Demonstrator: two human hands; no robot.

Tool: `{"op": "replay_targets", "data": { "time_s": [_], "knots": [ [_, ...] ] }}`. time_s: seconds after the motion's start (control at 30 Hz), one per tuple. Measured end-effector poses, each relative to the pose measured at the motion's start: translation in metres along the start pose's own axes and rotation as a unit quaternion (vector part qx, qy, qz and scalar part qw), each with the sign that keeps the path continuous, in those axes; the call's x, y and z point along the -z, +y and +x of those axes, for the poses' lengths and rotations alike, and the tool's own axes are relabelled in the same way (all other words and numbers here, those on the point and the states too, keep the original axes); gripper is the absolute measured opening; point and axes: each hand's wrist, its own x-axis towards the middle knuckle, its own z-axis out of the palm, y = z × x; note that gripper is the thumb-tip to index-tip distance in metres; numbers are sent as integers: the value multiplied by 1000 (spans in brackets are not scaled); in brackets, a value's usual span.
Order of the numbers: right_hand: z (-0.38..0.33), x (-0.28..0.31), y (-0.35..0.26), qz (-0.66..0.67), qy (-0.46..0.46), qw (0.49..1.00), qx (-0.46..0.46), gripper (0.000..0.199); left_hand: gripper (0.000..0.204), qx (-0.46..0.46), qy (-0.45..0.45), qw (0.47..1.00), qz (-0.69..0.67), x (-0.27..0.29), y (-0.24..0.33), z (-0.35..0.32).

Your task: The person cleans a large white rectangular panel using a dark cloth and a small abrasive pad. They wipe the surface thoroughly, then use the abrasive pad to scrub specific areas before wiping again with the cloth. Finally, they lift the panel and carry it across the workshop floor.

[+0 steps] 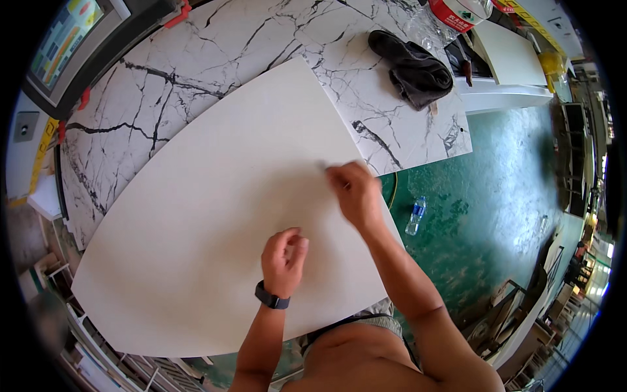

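A large white panel [196, 196] with one curved side lies in front of me on a marble-patterned tabletop. Above the panel's right part, my right hand [356, 193] is closed, its fingertips pinched together. A small dark blur shows at those fingertips, too smeared to name. My left hand [282, 261], with a dark band on its wrist, hovers over the panel's near middle. Its fingers are loosely curled, thumb apart from them, and nothing shows between them. Whether either hand touches the panel is hard to tell.
A dark crumpled cloth [418, 72] lies on the marble-patterned tabletop [261, 32] at the far right. Beyond it is a large clear plastic bottle [434, 26]. A screen [62, 39] stands at the far left. On the green floor [483, 170] lies a small plastic bottle [416, 215].
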Motion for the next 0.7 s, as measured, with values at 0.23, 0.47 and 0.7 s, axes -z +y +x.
{"op": "replay_targets", "data": {
  "time_s": [0.23, 0.47, 0.7],
  "knots": [
    [34, -13, 15, -162, 169, 968, 92, 22, 22, -67, 107, 982, 139, 84, -57, -9],
    [31, -20, 18, -156, 172, 966, 115, 25, 25, -25, 102, 990, 98, 99, -69, -9],
    [29, -21, 16, -175, 137, 965, 141, 24, 27, -45, 94, 992, 74, 98, -69, -9]
  ]
}}
